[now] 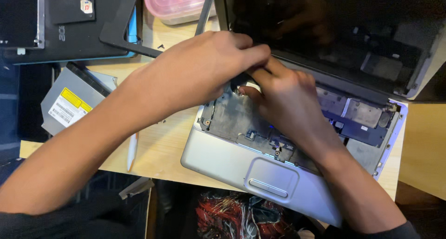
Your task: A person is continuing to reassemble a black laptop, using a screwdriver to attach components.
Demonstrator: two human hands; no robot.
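The silver laptop [278, 174] lay open near the front edge of the wooden table [158, 146], its front corner hanging over that edge. By the look of it the teardown was well along: the keyboard was already out, the bare grey tray beneath showing its connectors and screw posts, while the palm rest, the touchpad [272, 176] and the dark screen [334, 30] were still in place.

Both hands met at the rear edge of the keyboard bay, just below the hinge. The left hand [200, 72] reached across from the table's left side, its fingers curled together and pressing down at the strip along the hinge line. The right hand [288, 100] sat directly under it, fingertips pinched against the same spot; what exactly they clamped on was hidden between the two hands, so I could not tell.

Left of the laptop lay a removed optical drive [74, 100], a white pen-like tool [132, 151], a black bezel frame [123, 30], and a pink plastic box [176, 4] at the table's far edge
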